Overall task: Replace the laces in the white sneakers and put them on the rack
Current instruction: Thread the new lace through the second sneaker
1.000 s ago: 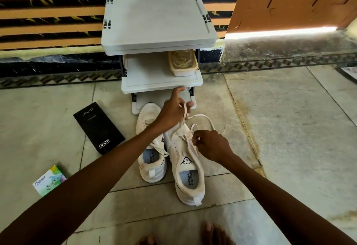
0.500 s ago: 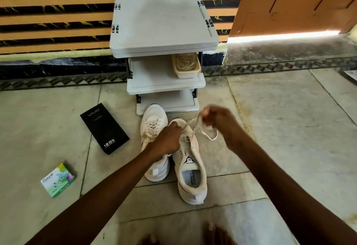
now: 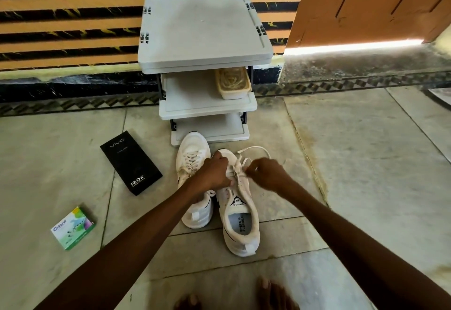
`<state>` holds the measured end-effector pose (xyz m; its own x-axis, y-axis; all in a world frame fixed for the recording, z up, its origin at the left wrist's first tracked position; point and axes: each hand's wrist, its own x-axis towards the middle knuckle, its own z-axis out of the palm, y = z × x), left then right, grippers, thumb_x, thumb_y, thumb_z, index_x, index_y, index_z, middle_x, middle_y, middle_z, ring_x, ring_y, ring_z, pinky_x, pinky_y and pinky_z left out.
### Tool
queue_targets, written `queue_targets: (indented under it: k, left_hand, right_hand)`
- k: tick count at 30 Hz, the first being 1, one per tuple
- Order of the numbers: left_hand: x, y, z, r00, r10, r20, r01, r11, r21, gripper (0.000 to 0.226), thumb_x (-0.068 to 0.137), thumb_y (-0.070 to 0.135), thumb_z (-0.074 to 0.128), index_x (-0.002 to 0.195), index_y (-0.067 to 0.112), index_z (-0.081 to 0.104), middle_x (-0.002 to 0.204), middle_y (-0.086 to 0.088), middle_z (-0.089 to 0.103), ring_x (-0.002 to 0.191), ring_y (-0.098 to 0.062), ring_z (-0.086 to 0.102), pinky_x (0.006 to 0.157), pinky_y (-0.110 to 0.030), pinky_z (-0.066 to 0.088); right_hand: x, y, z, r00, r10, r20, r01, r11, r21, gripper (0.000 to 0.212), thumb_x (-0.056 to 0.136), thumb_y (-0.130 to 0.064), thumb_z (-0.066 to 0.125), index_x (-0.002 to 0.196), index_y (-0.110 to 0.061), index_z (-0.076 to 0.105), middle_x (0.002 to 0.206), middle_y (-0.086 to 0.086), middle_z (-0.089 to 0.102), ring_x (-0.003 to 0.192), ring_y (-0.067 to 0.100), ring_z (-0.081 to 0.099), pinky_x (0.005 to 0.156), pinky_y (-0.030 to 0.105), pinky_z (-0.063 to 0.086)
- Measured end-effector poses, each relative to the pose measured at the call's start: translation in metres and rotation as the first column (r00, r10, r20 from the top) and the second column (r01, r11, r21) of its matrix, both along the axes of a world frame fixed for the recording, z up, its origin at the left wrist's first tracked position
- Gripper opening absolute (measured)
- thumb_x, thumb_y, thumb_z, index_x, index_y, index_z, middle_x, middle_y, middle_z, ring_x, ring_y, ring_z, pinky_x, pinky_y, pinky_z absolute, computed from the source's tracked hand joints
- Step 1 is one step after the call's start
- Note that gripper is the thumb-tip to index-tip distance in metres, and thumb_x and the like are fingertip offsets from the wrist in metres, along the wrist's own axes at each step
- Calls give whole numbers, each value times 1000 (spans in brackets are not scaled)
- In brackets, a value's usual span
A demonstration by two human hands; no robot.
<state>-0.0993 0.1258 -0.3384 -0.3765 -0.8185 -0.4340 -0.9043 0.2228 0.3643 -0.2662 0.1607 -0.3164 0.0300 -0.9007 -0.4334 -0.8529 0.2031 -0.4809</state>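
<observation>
Two white sneakers stand side by side on the floor before a grey three-tier rack [image 3: 205, 43]. The left sneaker [image 3: 192, 163] is laced. The right sneaker [image 3: 240, 221] has its lace [image 3: 253, 149] partly out, looping onto the floor past its toe. My left hand [image 3: 214, 174] grips the front of the right sneaker at the eyelets. My right hand [image 3: 266, 175] pinches the lace just right of the eyelets. A tan tub [image 3: 233, 82] of laces sits on the rack's middle shelf.
A black phone box [image 3: 130, 163] lies on the floor left of the shoes, and a small green and white box [image 3: 72, 228] lies further left. A striped wall and an orange door [image 3: 366, 4] stand behind. My bare toes [image 3: 271, 295] show at the bottom.
My left hand came down from pulling the lace high and now grips the right sneaker. My right hand swung out right with the lace, then came back to the eyelets.
</observation>
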Motion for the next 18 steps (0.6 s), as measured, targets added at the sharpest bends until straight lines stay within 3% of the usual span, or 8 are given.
queue_targets:
  k: [2, 6, 8, 10, 15, 17, 18]
  left_hand:
    - [0, 1, 1, 1000, 10, 0, -10, 1000, -9, 67, 80, 34, 75, 133, 3, 48, 141, -13, 35, 121, -35, 47, 98, -38, 42]
    - [-1, 6, -2, 999, 28, -19, -29, 998, -47, 72, 75, 36, 80, 132, 6, 48, 139, -13, 36, 119, -35, 46, 96, -38, 43]
    - [-5, 9, -4, 1000, 24, -9, -25, 997, -79, 73, 74, 35, 80, 131, 7, 46, 139, -13, 36, 118, -36, 45, 93, -40, 42]
    - [-8, 11, -5, 999, 29, 19, -27, 994, -108, 73, 73, 34, 81, 131, 7, 44, 138, -12, 36, 116, -36, 45, 91, -41, 43]
    - [-9, 12, -5, 999, 42, 26, -39, 993, -109, 74, 73, 35, 81, 131, 8, 43, 139, -12, 36, 118, -36, 44, 93, -42, 43]
    - [-8, 11, -4, 998, 55, 11, -53, 993, -101, 74, 74, 35, 81, 132, 8, 44, 140, -12, 36, 119, -35, 44, 94, -42, 43]
    - [-8, 11, -3, 998, 64, -4, -64, 993, -98, 73, 75, 35, 80, 132, 8, 44, 140, -13, 35, 119, -35, 44, 94, -42, 43]
  right_hand:
    - [1, 6, -13, 992, 81, -94, -78, 996, 37, 41, 97, -45, 52, 96, -8, 70, 92, 9, 69, 86, 24, 64, 77, 35, 52]
    - [1, 6, -4, 978, 178, -106, -185, 981, -60, 30, 98, -27, 53, 82, -7, 68, 88, 12, 69, 81, 26, 60, 68, 31, 46]
    - [-2, 0, 17, 991, 133, 25, -130, 986, -103, 30, 99, -20, 51, 75, -11, 66, 83, 10, 65, 69, 20, 56, 63, 26, 45]
    - [-7, -9, 36, 970, -2, 242, 30, 993, -114, 34, 101, -20, 49, 68, -18, 60, 75, 5, 60, 62, 13, 51, 54, 19, 41]
    - [-24, -11, 46, 932, -62, 356, 63, 998, 8, 37, 101, -32, 50, 67, -20, 59, 66, -5, 56, 60, 9, 49, 56, 22, 37]
    - [-28, -8, 42, 971, 15, 240, -37, 995, 89, 35, 102, -33, 48, 72, -21, 61, 74, -2, 60, 65, 12, 52, 63, 26, 44]
    - [-31, -8, 36, 991, 113, 78, -123, 984, 131, 32, 102, -33, 46, 81, -18, 65, 83, 2, 64, 73, 15, 58, 72, 28, 48]
